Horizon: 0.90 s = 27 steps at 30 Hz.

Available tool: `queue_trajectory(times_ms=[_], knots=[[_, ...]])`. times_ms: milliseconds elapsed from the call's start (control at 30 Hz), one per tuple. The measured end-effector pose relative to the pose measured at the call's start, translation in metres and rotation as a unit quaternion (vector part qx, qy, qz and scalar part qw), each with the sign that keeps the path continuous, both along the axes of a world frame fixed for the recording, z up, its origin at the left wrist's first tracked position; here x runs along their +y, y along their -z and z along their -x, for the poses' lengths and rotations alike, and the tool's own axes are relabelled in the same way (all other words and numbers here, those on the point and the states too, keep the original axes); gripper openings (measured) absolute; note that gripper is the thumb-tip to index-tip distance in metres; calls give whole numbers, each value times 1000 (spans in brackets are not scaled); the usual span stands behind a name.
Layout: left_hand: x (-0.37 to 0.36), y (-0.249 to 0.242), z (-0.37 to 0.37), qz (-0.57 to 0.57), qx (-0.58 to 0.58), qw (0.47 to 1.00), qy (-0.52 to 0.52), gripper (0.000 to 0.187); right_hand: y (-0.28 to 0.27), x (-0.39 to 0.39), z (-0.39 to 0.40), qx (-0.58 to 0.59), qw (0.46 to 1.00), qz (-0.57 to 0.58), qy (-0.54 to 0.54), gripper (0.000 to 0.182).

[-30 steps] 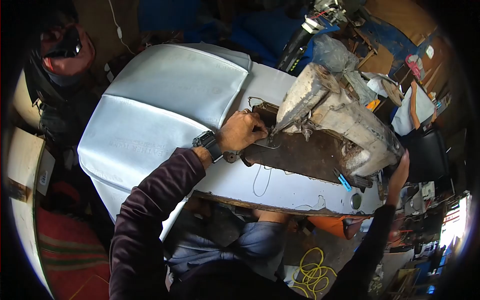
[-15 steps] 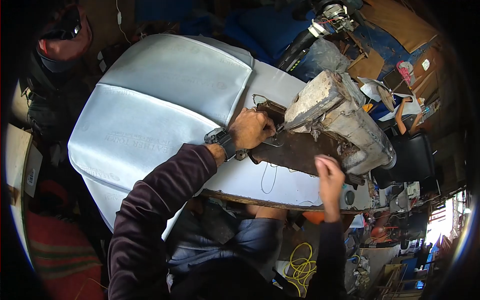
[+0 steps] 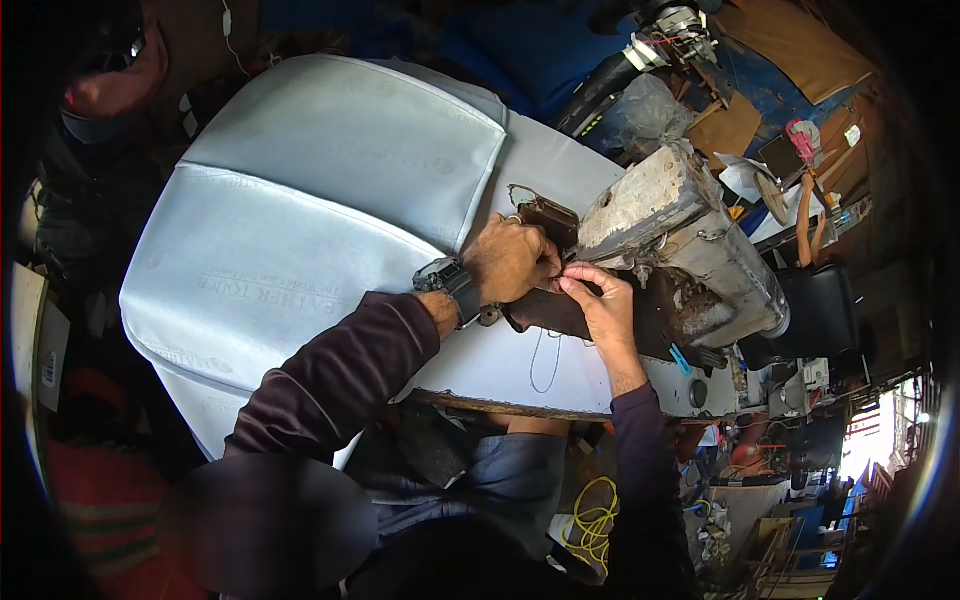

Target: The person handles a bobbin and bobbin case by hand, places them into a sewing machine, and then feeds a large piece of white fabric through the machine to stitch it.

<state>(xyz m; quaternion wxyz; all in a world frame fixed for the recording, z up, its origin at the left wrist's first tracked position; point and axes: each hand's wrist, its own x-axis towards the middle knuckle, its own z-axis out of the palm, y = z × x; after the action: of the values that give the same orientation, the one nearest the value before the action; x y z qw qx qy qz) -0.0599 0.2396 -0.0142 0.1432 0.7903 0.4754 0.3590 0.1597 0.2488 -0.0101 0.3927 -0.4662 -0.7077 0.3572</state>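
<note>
An old, worn sewing machine (image 3: 640, 210) stands on a white table, its off-white paint chipped. Beside its needle end my left hand (image 3: 512, 262), with a dark watch at the wrist, is closed in a pinch. My right hand (image 3: 606, 305) pinches too, thumb against fingers, its tips almost meeting those of the left. Whatever lies between the fingertips is too small to make out. A thin loop of thread (image 3: 545, 365) hangs over the white surface below the hands. Left of them is a large silvery-grey leather-like sheet (image 3: 290, 250), with a seam across it and faint printing.
A small blue object (image 3: 681, 359) and a dark round item (image 3: 698, 393) lie on the table (image 3: 590, 395) near the machine's base. A coiled yellow cable (image 3: 592, 525) is on the floor. Another person's arms (image 3: 806, 225) show at the far right.
My right hand has moved up and left from the machine's base to my left hand, its fingers now pinched. The blue object is now visible where that hand was. My left hand stays near the needle end.
</note>
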Motion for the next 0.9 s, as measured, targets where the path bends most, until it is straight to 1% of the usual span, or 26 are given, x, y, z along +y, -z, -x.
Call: queue_trajectory(times_ms=[167,300,400,500,567,667,767,900], knots=[[-2,-5,0,13,2,1000,2,21,-1,-1,7,5,1000,7,15,12],[-6,-14,2,46,-3,999,9,20,2,1,6,1,1000,17,22,8],[-3,-10,1,49,-19,999,0,18,-2,-6,0,-42,997,-66,-1,5],[1,-4,1,34,-33,999,-12,17,-10,-38,-17,-107,982,-158,3,9],[2,-2,0,23,-23,999,-14,18,-14,-75,-28,-192,958,-208,42,9],[1,-1,0,8,-25,999,-19,18,-10,-116,-41,-205,949,-203,125,9],[5,4,-1,6,-17,1000,-19,17,0,-127,-45,-210,939,-226,153,6],[5,4,-2,7,-22,1000,-21,16,2,-124,-41,-231,927,-254,153,10]])
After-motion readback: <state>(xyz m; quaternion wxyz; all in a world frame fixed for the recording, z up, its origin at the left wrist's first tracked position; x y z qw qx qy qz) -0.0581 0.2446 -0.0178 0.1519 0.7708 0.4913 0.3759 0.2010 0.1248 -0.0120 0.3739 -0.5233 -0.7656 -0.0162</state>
